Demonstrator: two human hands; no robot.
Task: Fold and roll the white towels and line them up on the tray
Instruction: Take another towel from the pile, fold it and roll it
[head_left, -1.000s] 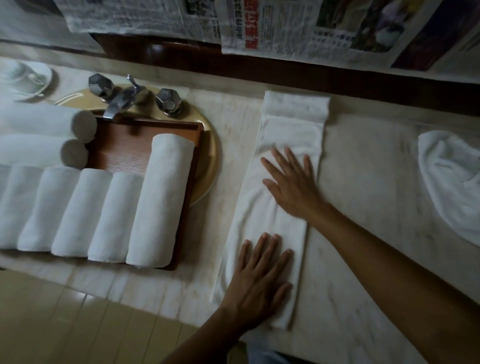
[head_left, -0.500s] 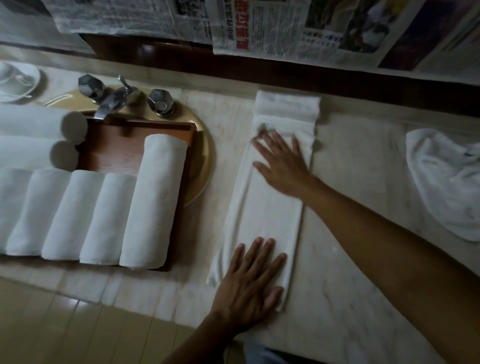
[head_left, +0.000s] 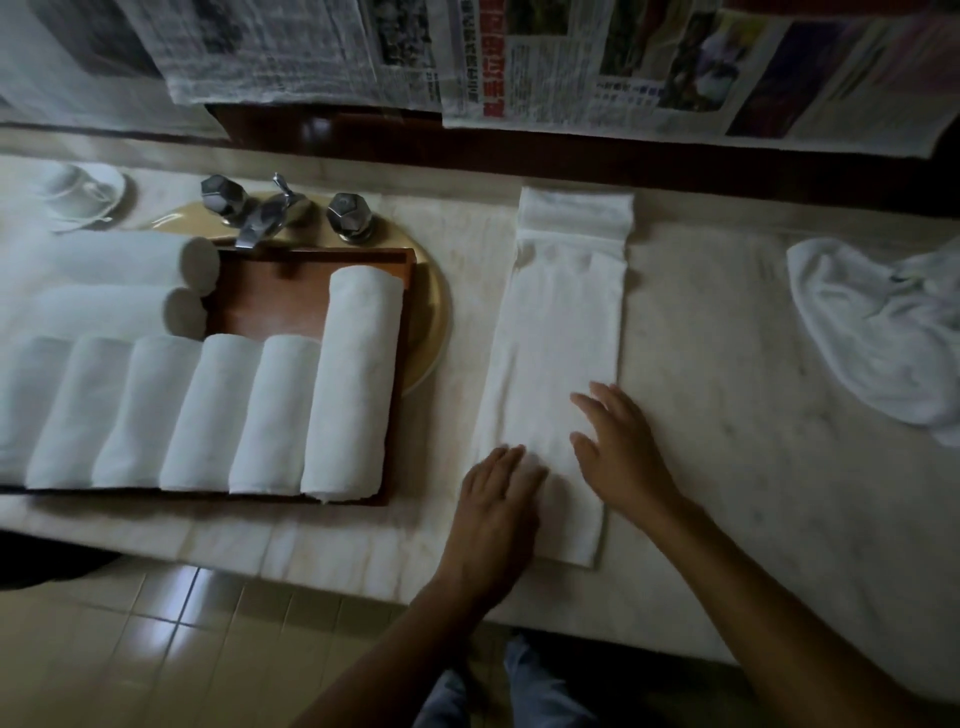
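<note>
Since a second ago the right hand (head_left: 621, 457) slid back beside the left hand (head_left: 498, 512) — both flat, fingers open, on the folded towel's (head_left: 558, 338) near end. Smoothing looks done; rolling away from the body comes next — keep it tight.

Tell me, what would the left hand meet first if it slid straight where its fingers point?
The left hand lies on the folded towel; sliding on, it would likely run up its flat length into the doubled-over far end.

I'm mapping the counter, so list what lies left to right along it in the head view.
tray loaded with rolled towels → yellow basin rim → folded towel lying flat → crumpled towel. The cup and saucer and tap overlap the tray's span, so they are left out.
</note>
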